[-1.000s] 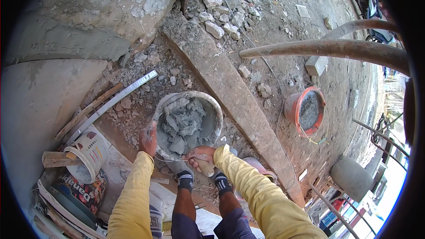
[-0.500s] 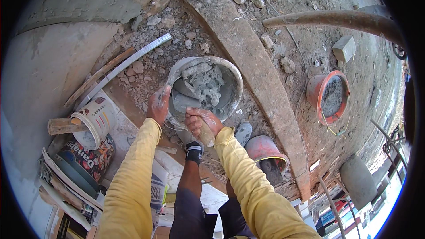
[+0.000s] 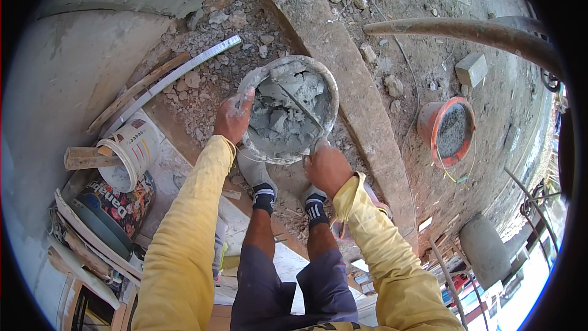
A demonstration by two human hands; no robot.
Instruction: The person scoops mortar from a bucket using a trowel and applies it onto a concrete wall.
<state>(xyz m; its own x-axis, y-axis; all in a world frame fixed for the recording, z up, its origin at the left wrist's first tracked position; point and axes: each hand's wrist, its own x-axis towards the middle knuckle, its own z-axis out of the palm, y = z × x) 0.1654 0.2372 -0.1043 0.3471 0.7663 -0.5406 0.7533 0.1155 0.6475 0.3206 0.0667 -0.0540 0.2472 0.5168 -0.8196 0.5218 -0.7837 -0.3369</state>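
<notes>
A round bucket [image 3: 334, 89] of wet grey mortar [image 3: 278, 121] stands in front of my feet. My left hand [image 3: 234, 116] grips the bucket's left rim, thumb over the edge. My right hand [image 3: 329, 168] is closed round the handle of a trowel, just outside the near right rim. The trowel's blade [image 3: 300, 103] stands on edge in the mortar, coated grey and partly sunk. Its handle is mostly hidden in my fist.
A concrete kerb [image 3: 343, 73] runs past the bucket's right side. Beyond it are an orange-rimmed bucket [image 3: 470, 132], a concrete block [image 3: 471, 69] and a long pole [image 3: 441, 26]. Left lie a metal strip [image 3: 177, 83], a wooden strip [image 3: 138, 92] and a white pail [image 3: 139, 147].
My right hand has moved right, and the trowel has turned from lying flat at the bucket's left to standing on edge across the mortar. My left hand stays on the rim.
</notes>
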